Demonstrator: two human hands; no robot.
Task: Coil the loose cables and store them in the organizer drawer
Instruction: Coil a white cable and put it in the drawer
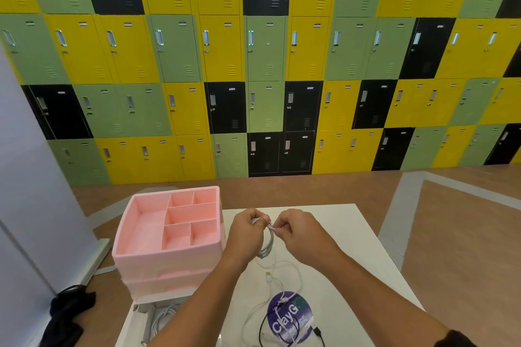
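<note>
Above the white table (352,234), my left hand (245,231) grips a coiled white cable (267,245) whose loops hang below my fingers. My right hand (298,231) pinches the cable's end at the top of the coil. A pink organizer (141,236) with divided top compartments stands at the table's left edge. An open white drawer (135,318) below it holds a coiled white cable (163,318). Loose white cable (282,282) and a black cable (263,327) lie on the table near me.
A round blue "ClayGo" sticker (290,315) sits on the table under the loose cables. Dark cloth (67,313) lies on the floor at the left. A wall of yellow, green and black lockers (265,65) stands behind.
</note>
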